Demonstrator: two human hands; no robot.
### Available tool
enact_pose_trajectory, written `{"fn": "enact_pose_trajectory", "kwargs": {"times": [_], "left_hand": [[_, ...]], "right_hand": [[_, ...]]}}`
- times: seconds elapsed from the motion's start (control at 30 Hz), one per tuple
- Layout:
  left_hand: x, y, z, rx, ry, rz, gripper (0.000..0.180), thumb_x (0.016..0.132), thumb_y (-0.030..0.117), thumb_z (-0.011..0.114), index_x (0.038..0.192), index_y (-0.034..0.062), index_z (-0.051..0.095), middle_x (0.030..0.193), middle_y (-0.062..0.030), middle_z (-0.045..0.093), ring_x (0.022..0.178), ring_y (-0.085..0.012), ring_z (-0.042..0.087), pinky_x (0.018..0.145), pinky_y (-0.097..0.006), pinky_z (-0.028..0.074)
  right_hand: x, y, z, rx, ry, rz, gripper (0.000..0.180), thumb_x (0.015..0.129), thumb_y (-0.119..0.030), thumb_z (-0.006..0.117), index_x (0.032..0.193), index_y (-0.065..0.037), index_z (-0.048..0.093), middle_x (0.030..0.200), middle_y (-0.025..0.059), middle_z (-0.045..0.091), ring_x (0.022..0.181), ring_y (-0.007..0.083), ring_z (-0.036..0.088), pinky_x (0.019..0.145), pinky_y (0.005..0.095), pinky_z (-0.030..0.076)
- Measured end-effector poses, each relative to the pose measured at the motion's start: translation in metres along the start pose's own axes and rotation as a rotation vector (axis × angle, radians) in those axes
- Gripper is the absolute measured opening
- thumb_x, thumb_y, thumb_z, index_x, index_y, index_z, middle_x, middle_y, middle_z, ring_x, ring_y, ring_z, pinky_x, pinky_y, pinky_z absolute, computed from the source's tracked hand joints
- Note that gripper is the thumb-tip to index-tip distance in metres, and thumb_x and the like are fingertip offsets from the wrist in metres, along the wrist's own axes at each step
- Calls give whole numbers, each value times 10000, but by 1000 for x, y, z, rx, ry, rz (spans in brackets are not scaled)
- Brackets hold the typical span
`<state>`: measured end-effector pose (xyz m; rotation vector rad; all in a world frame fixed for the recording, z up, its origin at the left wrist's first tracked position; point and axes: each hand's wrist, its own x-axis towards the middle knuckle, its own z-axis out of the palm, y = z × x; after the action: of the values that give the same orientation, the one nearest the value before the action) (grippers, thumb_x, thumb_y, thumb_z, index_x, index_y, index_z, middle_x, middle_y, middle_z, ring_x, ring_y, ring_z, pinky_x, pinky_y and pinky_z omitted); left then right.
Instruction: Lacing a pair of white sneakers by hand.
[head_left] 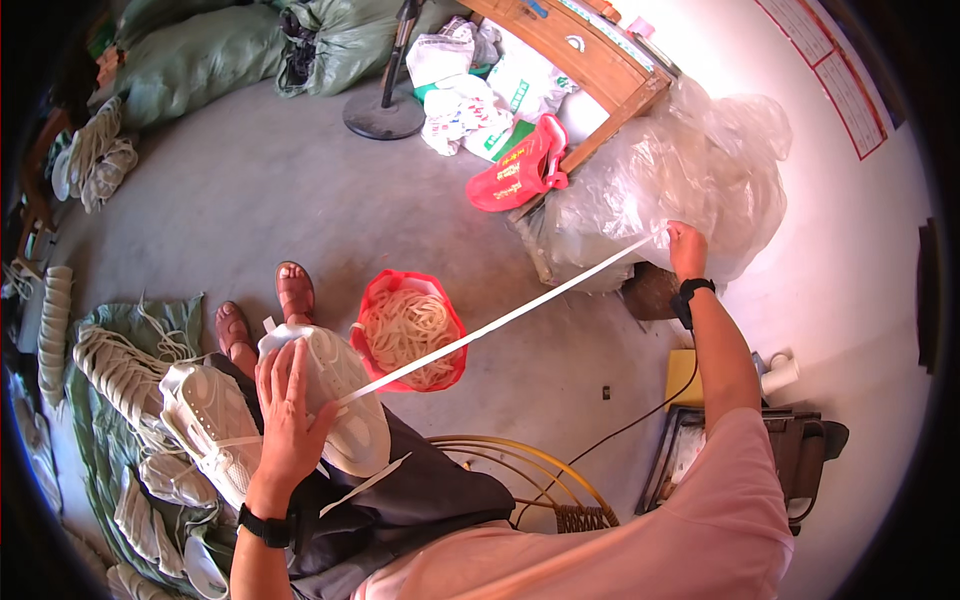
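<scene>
A white shoe (345, 405) rests on my lap, with a second white shoe (207, 425) just left of it. My left hand (287, 405) lies over the first shoe's upper, fingers stretched along it and thumb apart. From that shoe a white shoelace (510, 315) runs taut up to the right. Its far end is pinched in my right hand (686, 250), held out at arm's length before the clear plastic bags. A looser lace end (370, 485) hangs over my dark trousers. Whether the left fingers grip any lace underneath is hidden.
Beyond my knees a red-rimmed container (458, 375) holds a heap of laces. Several shoes (115, 370) lie on green sheeting (90, 440) at left. Clear plastic bags (690, 170) bulge beside a wooden table (590, 60). A red bag (515, 170) leans near its leg.
</scene>
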<state>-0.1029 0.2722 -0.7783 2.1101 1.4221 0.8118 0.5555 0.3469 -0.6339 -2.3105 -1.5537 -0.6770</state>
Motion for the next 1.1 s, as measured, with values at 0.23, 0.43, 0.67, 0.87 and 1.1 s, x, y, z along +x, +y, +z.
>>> {"fn": "enact_pose_trajectory", "kwargs": {"times": [0.23, 0.43, 0.67, 0.87, 1.1], "left_hand": [[1, 4, -3, -38, -38, 4, 895, 748, 72, 732, 1552, 99, 340, 1486, -206, 371, 1416, -430, 281, 1213, -534, 181], [2, 11, -2, -27, -54, -3, 893, 754, 66, 728, 1555, 101, 336, 1496, -203, 359, 1423, -430, 273, 1216, -534, 180], [-5, 22, -1, 61, -29, -16, 886, 765, 6, 725, 1553, 198, 369, 1576, -206, 277, 1464, -461, 212, 1209, -552, 213], [-5, 25, -4, 135, -32, 73, 378, 841, 46, 663, 1197, 152, 735, 1641, -213, 188, 1505, -471, 148, 1218, -569, 167], [-11, 23, -17, 39, -76, 162, 201, 787, 67, 757, 987, 79, 768, 1604, -209, 289, 1482, -478, 224, 1202, -560, 241]], "right_hand": [[4, 21, -9, -85, 103, 5, 171, 930, -175, 653, 1032, -78, 750, 940, 198, 712, 870, 401, 682, 769, 456, 532], [10, 23, -21, -119, 150, 17, 161, 947, -183, 626, 1008, -75, 729, 928, 201, 706, 879, 417, 672, 768, 476, 525], [23, 16, -20, 59, 301, 125, 187, 950, -205, 617, 984, -67, 738, 914, 192, 719, 840, 383, 688, 756, 450, 537], [38, -5, -20, 435, 336, 165, 197, 947, -139, 588, 946, 2, 727, 798, 132, 728, 685, 214, 713, 642, 333, 537], [49, -28, -10, 839, 356, 225, 224, 968, -103, 594, 1044, 75, 706, 871, 114, 741, 705, 163, 708, 635, 266, 543]]}}
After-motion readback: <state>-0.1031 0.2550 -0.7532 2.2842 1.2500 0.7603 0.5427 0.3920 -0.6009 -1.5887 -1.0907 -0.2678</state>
